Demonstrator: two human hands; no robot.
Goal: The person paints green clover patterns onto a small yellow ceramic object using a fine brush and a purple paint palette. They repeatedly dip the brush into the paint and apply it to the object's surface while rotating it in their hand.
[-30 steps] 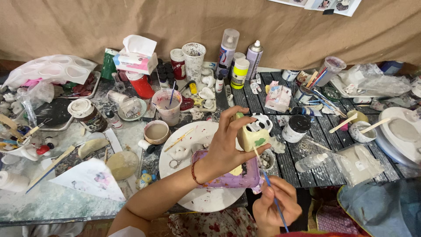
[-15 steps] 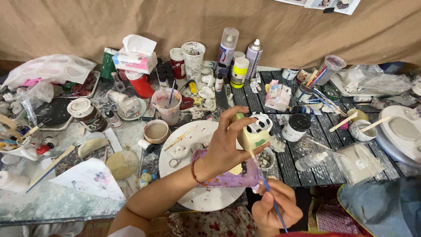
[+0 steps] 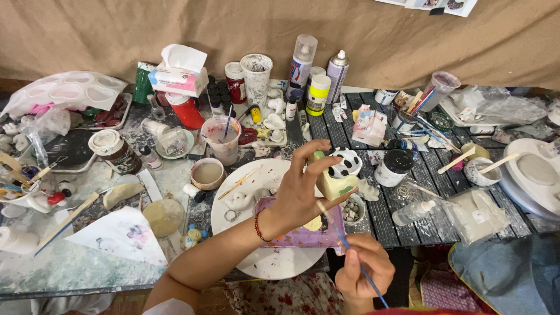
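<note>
Left hand (image 3: 297, 195) raised over the cluttered surface (image 3: 70, 268), grip clamped on a small figurine (image 3: 337, 173) with a yellow body and a white top with black spots, fingers spread around its left side. The figurine sits in the air above the white plate (image 3: 233, 219), at 12 o'clock from the right hand (image 3: 363, 273). Right hand low in the frame, grip pinched together on a thin paintbrush (image 3: 344, 242) with a blue handle; the brush tip points up toward 11 o'clock, touching or just beside the figurine's underside. A purple tray (image 3: 303, 236) lies on the plate beneath the left wrist. A small bowl of pebbles (image 3: 352, 211) stands just beside the figurine at 4 o'clock.
</note>
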